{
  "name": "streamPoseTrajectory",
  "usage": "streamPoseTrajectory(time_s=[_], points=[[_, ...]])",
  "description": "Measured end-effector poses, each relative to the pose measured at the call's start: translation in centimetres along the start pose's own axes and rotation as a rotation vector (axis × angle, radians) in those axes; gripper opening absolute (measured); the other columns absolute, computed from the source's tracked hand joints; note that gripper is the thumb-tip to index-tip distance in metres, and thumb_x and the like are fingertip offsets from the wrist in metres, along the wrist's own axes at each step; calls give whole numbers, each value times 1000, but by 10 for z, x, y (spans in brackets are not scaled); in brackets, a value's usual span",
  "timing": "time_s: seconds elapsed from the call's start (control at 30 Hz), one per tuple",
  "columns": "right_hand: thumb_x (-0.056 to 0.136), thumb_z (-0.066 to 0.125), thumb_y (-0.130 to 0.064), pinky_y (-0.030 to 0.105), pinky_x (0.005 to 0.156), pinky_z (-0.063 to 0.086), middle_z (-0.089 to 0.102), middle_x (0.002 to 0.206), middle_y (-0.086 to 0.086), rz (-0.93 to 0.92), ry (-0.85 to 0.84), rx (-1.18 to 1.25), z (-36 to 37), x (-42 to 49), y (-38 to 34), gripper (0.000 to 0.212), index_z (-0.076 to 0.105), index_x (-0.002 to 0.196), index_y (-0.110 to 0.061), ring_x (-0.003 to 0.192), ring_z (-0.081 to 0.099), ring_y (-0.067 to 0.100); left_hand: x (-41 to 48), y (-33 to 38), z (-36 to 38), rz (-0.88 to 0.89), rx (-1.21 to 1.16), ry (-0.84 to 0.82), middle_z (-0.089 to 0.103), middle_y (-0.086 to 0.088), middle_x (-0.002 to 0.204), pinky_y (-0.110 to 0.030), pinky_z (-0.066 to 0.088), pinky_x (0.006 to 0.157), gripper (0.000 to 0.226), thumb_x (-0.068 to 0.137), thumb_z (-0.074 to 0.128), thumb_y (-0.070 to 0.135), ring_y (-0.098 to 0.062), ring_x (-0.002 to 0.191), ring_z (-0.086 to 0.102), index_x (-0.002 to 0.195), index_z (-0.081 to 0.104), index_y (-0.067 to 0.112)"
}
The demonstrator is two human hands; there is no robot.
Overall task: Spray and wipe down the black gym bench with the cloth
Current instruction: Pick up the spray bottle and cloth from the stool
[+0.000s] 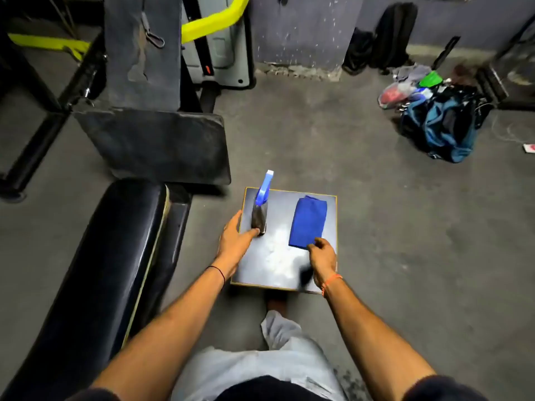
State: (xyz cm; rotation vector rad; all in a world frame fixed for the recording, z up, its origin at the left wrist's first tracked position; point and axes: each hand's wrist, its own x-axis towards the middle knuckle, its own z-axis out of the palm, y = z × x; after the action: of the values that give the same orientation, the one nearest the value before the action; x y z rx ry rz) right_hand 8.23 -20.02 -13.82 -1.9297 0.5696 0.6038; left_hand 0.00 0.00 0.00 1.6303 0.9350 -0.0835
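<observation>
A spray bottle (261,206) with a blue trigger head stands on a small dark square stool (275,261) in front of me. Beside it on the right lies a folded blue cloth (308,221). My left hand (234,241) is spread, its fingertips touching the bottle's base without wrapping it. My right hand (322,257) is curled at the cloth's near corner; whether it pinches the cloth is unclear. The black padded gym bench (95,285) runs along the left, with its dusty seat pad (156,143) and upright backrest (142,50) beyond.
Black machine frames with yellow bars (214,21) stand at the back left. A blue duffel bag (445,128) and loose clutter lie on the concrete floor at the right, with black backpacks (390,36) against the wall. My leg is below the stool.
</observation>
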Motion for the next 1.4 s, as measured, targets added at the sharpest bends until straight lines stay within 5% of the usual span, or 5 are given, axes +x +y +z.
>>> streamPoseTrajectory(time_s=[0.23,0.5,0.73,0.93,1.4], points=[[91,72,-13,44,109,50,54,141,23,13,30,-201,-2,44,-21,59,53,146,-5,125,60,42,45,12,25,215,102,40,34,4,164,-13,37,113,105,78,88,29,-11,147,36,160,25,19],[81,84,-26,50,104,53,56,136,21,78,62,-321,25,74,-30,67,48,134,-7,123,59,43,62,19,37,327,-5,146,68,-14,115,-8,50,79,43,93,72,14,-15,88,63,135,60,13],[78,63,9,25,63,54,66,113,11,101,22,75,37,73,-36,34,62,103,-15,90,68,32,46,4,3,269,-107,288,69,13,114,-33,51,102,28,94,67,21,-13,105,67,120,62,29],[88,52,10,24,59,47,61,86,-4,41,-171,93,62,36,-50,41,58,115,-20,71,56,15,18,-30,-50,172,-190,458,67,9,111,-9,46,88,26,96,69,13,15,90,62,121,65,14],[67,60,-5,29,69,50,63,92,10,-145,-806,-353,263,-126,-58,49,59,116,-7,85,60,26,-67,-160,-229,-43,-415,902,67,7,104,-25,51,89,22,94,68,20,-12,94,63,116,66,19]])
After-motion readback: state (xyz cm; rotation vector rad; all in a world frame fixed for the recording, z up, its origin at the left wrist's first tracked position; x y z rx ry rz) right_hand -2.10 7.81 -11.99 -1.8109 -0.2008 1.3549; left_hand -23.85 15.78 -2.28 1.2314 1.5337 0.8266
